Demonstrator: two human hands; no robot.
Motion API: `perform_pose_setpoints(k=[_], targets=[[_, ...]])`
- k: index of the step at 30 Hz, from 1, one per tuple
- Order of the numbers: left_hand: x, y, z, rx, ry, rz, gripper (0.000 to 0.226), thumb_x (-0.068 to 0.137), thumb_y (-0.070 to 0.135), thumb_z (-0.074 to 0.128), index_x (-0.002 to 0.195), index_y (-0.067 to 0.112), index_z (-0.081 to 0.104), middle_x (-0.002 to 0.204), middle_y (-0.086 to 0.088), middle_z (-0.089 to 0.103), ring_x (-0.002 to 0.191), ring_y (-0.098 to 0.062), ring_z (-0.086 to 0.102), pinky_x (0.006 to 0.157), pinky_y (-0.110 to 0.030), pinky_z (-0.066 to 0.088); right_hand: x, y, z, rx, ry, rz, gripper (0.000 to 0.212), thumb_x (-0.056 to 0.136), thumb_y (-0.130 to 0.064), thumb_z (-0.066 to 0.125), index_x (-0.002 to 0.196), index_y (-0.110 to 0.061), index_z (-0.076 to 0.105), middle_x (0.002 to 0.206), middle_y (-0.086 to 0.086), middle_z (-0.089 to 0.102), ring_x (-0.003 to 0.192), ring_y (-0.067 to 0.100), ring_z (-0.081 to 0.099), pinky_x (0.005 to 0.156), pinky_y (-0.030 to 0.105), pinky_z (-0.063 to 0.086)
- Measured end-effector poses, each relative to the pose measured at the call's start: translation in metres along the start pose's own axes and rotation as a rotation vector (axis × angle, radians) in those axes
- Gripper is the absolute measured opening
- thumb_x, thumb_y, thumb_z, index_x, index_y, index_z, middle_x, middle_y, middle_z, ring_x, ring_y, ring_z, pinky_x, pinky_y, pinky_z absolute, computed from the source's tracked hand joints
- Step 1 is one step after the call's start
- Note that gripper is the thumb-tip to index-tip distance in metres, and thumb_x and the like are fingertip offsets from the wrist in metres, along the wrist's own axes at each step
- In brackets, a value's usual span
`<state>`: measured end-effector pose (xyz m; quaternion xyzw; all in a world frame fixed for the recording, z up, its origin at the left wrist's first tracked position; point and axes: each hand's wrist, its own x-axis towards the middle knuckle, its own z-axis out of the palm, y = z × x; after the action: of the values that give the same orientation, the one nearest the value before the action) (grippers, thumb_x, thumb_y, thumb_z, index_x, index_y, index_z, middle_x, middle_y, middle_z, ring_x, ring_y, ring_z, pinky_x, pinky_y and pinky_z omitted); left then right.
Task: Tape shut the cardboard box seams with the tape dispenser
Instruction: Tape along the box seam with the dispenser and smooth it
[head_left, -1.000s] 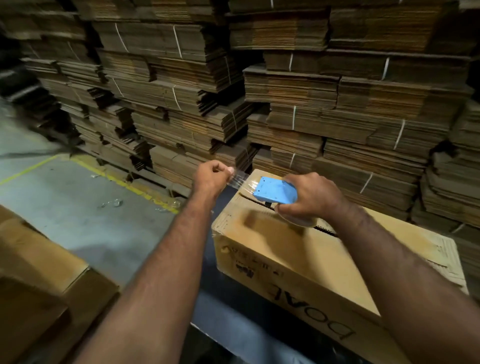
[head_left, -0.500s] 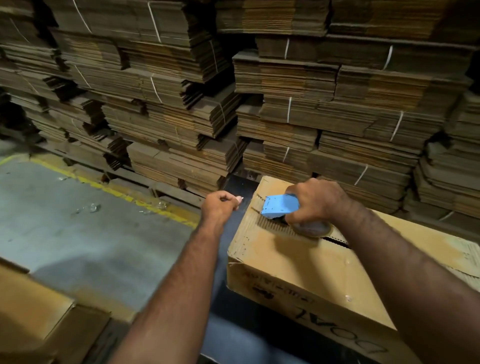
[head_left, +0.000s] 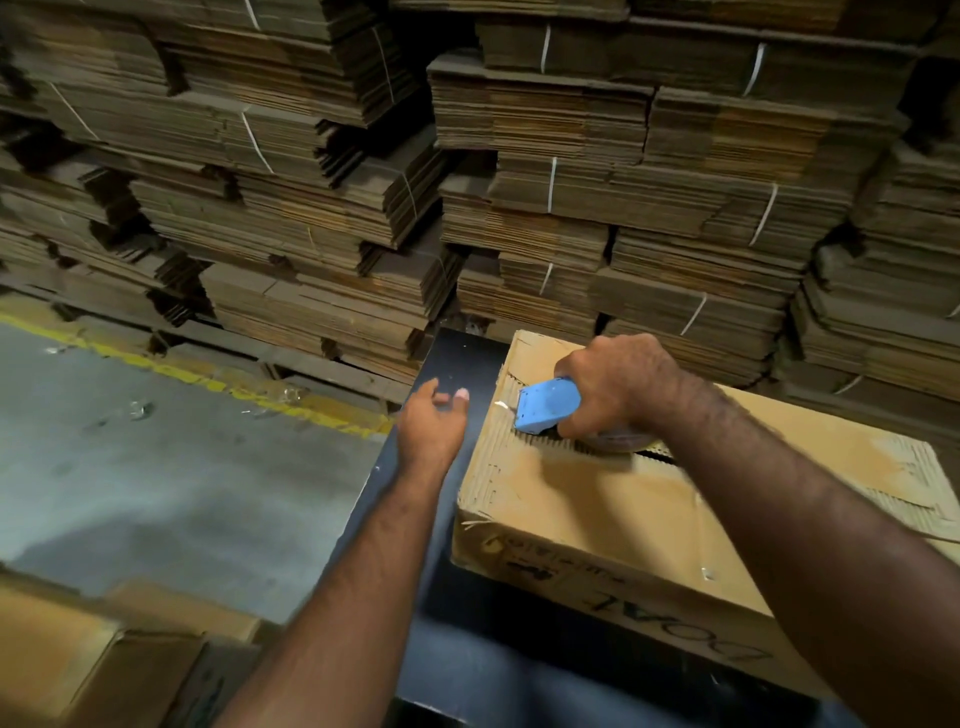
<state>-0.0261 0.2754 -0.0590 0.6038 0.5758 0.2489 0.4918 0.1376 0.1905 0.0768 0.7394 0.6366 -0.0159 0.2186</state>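
Cardboard box (head_left: 623, 519) is set on a dark table (head_left: 405, 499), long seam (head_left: 655, 455) up (gap visible, prob. untaped). Left hand (head_left: 428, 423) is held free just beside the box end, fingers loose, nothing gripped. Farther, tape dispenser (head_left: 545, 406) is pressed to the seam's far-left end, gripped w/ right hand (head_left: 618, 387), wrist angled down.

L hand (head_left: 434, 423) now off tape, open

Dim warehouse light, deep shadows between stacks, motion blur on left hand (head_left: 434, 421), wide-angle bending at edges
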Motion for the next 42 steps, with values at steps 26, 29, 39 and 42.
perform_pose_setpoints(k=[26,29,39,42], targets=[[-0.037,0.008,-0.007,0.300,-0.481,0.334,0.083,0.100,0.027,0.044,0.158,0.033,-0.015,0.157,-0.008,0.037,0.126,-0.027,0.053,0.103,-0.047,0.047,-0.007,-0.006,-0.001,-0.023,-0.036,0.043,0.062,0.077,-0.070,0.060,0.126,-0.031,0.055,0.100,-0.005,0.063,0.088,0.017,0.060,0.070,0.032,0.049],[-0.037,0.001,-0.012,0.070,-0.559,0.107,0.076,0.097,0.031,0.049,0.157,0.046,0.006,0.129,-0.001,0.059,0.103,-0.024,0.067,0.090,-0.049,0.057,-0.007,-0.008,0.001,-0.022,-0.019,0.048,0.062,0.076,-0.070,0.059,0.125,-0.031,0.057,0.100,-0.005,0.064,0.090,0.018,0.061,0.073,0.033,0.052],[-0.031,0.001,-0.013,0.081,-0.614,0.064,0.067,0.088,0.042,0.049,0.153,0.039,0.032,0.114,-0.003,0.067,0.093,-0.021,0.068,0.085,-0.048,0.057,-0.005,-0.011,-0.002,-0.018,-0.048,0.060,0.066,0.077,-0.071,0.060,0.129,-0.029,0.055,0.101,-0.005,0.064,0.091,0.017,0.061,0.080,0.036,0.055],[-0.030,0.009,-0.012,0.175,-0.443,0.267,0.080,0.086,0.037,0.046,0.159,0.037,0.013,0.138,-0.007,0.055,0.103,-0.021,0.062,0.090,-0.039,0.052,-0.006,-0.010,0.001,-0.010,-0.050,0.070,0.067,0.077,-0.070,0.060,0.129,-0.029,0.054,0.102,-0.004,0.064,0.091,0.017,0.061,0.080,0.036,0.055]])
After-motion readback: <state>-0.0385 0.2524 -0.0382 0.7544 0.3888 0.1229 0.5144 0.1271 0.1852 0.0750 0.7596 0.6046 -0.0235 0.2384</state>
